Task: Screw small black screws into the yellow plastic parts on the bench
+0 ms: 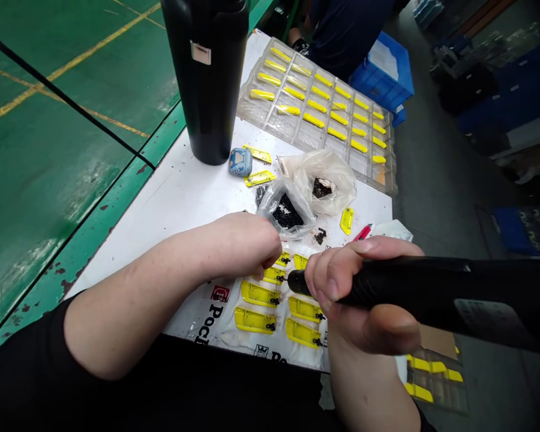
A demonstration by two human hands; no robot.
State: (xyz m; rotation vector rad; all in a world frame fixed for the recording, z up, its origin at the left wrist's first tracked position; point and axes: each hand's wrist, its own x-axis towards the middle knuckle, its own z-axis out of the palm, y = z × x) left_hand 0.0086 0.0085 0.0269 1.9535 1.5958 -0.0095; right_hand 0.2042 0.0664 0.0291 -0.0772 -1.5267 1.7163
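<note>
two columns of yellow pieces (256,294): driver positioned at one black fitting (281,278).
the black power driver (432,291) is gripped by the wrapped fingers of the right hand (362,327), its tip pointed at the fitting on the second left-column piece (272,274), counted from the far end. the left hand (245,243) is curled beside that piece; its fingertips are largely hidden, so whether anything is pinched cannot be told. the columns are laid on a printed white sheet (243,346) over the tabletop (157,198). screw fastening is judged to be in hand; next, the tip should be seated squarely and the piece steadied.
</note>
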